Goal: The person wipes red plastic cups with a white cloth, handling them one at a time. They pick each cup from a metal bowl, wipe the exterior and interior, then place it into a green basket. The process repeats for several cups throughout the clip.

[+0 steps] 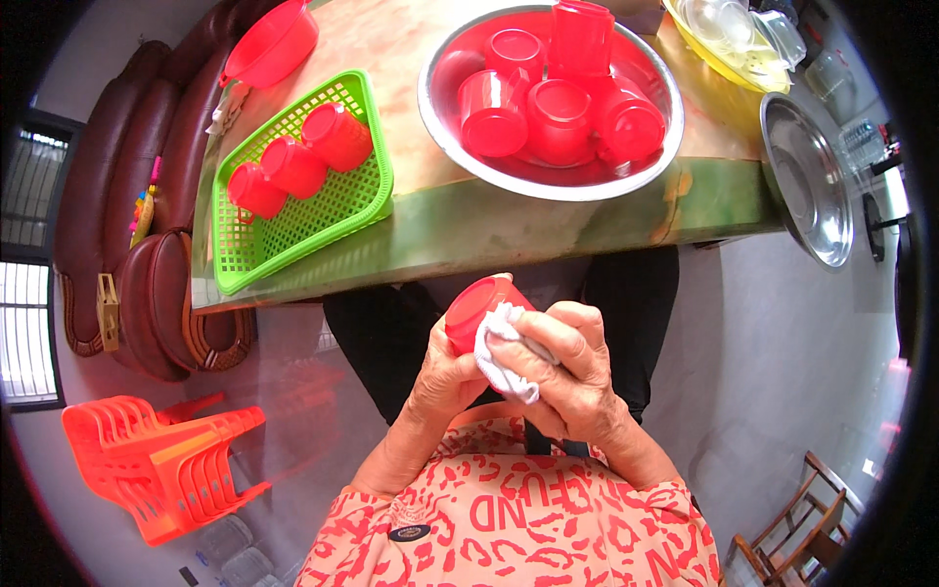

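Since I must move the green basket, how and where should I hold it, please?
Probably the green basket is best gripped by its left and right rims, from either side: the three red cups line its far half, leaving the rims' near parts bare.

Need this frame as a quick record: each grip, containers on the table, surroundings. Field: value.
left grip: holding a tilted red cup
right grip: pressing a white cloth against that cup
green basket: on the table, three red cups inside
metal basin: on the table, right of the basket, at least five more cups inside
floor, left: orange plastic chairs
beyond, left: brown sofa
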Demonstrator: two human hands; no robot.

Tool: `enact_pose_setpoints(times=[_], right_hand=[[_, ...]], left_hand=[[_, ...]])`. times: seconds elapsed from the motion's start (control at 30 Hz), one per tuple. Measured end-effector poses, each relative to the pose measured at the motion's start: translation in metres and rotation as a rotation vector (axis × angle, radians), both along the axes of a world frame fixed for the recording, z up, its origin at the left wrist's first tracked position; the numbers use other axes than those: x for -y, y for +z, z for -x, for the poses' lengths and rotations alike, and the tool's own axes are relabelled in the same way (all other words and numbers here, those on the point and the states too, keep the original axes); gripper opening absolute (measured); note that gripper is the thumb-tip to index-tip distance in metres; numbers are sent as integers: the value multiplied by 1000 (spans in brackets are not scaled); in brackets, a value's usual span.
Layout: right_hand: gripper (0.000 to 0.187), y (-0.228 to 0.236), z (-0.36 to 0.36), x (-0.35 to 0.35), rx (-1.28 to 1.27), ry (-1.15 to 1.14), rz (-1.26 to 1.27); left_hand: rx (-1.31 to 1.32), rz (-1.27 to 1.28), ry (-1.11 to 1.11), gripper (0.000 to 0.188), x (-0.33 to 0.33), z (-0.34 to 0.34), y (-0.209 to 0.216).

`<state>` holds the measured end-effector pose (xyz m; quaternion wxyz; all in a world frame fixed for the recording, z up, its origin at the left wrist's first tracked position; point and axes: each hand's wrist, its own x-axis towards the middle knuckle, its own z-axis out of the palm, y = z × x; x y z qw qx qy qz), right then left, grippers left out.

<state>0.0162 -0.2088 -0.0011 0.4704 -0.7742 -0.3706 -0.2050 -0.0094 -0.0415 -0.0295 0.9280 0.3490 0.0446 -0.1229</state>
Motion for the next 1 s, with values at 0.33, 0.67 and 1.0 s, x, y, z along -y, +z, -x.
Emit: enact_pose_setpoints(times=[0.33, 0.67, 1.0], right_hand=[[23, -8, -24, 1, -545, 94, -222], [45, 5, 6, -5, -53, -60, 84], [23, -9, -17, 7, -875, 129, -310]], left_hand=[[-98, 4, 80, 76, 2, 4, 2], [-77, -77, 239, 68, -3, -2, 5], [-75, -56, 246, 73, -1, 2, 6]])
